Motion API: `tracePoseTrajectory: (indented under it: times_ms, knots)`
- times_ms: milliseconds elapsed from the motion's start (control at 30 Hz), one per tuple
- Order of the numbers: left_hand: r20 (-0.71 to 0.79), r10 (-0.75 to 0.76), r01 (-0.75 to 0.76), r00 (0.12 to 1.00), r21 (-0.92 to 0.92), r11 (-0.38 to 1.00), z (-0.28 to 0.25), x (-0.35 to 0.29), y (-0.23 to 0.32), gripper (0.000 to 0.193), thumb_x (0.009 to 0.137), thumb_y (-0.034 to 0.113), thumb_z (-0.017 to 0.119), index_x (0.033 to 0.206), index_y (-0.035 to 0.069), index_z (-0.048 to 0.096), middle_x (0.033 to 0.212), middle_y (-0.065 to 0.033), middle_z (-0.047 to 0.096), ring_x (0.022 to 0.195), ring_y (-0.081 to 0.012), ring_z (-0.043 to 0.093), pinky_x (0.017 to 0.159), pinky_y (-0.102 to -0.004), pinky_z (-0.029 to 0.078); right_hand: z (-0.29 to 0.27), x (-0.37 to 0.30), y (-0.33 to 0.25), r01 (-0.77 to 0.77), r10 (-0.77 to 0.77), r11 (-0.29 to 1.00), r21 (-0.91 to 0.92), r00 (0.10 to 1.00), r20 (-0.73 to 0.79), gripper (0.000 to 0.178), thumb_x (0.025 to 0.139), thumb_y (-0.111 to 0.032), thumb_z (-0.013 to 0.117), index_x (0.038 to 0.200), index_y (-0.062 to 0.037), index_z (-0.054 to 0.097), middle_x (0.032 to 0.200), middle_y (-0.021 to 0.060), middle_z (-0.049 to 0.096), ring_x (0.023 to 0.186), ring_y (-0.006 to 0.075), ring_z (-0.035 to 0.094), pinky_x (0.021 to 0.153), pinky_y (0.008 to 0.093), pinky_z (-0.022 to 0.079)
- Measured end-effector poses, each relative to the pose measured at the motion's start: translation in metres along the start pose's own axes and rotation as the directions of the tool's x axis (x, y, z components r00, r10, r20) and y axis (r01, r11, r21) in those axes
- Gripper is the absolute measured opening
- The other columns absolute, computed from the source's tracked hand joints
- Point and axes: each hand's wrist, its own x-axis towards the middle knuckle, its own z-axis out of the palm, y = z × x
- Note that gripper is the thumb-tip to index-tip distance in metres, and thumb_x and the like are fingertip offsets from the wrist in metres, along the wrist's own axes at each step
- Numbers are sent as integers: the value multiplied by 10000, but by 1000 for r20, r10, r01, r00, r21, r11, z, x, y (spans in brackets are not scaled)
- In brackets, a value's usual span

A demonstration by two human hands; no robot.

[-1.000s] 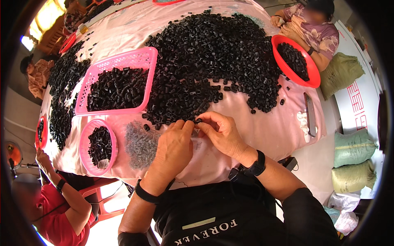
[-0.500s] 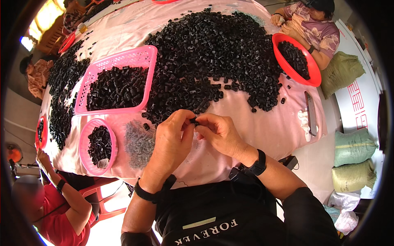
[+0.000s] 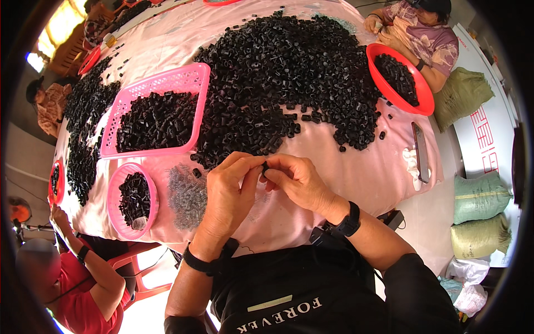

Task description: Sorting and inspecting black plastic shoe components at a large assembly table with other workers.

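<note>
Both hands meet above the pink cloth's (image 3: 345, 178) near edge — left hand (image 3: 231, 192) curled, wrist bent inward, right hand (image 3: 297, 181) angled to face it, fingertips of both pinching one small black part (image 3: 265, 166) between them — just below the black heap (image 3: 289, 72).

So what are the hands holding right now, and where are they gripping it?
One small black piece, pinched between the fingertips of the left hand and the right hand. It is too small to tell which part they grip.

Matt black plastic caps (image 3: 289, 72) lie on glossy, smooth pink cloth (image 3: 367, 172).
</note>
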Motion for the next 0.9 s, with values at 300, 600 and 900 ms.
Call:
tracePoseTrajectory:
  times_ms: [300, 600, 900]
  knots:
    - [158, 212, -235, 964, 146, 961, -3, 2, 1, 411, 774, -28, 723, 1173, -34, 626, 1092, -199, 658, 973, -389, 658, 820, -436, 549, -5, 0, -7, -50, 50, 999, 6, 999, 8, 186, 1028, -134, 619, 1015, 34, 697, 854, 47, 708, 770, 90, 677, 700, 240, 569]
    - [166, 228, -261, 959, 209, 943, 12, -3, -9, 526, 757, 5, 758, 1239, -67, 561, 1116, -222, 641, 1024, -404, 631, 872, -454, 535, -6, 1, -5, -51, 51, 998, -20, 999, -4, 207, 1035, -156, 606, 1009, 25, 704, 828, 13, 680, 723, 57, 617, 653, 224, 532]
    - [149, 181, -209, 972, 198, 958, 11, -4, -9, 492, 744, -3, 754, 1195, -73, 571, 1071, -219, 644, 989, -409, 637, 835, -458, 544, -6, 0, -5, -16, 19, 996, -84, 999, 41, 226, 1037, -167, 604, 939, 8, 710, 766, 0, 658, 673, 56, 588, 613, 232, 506]
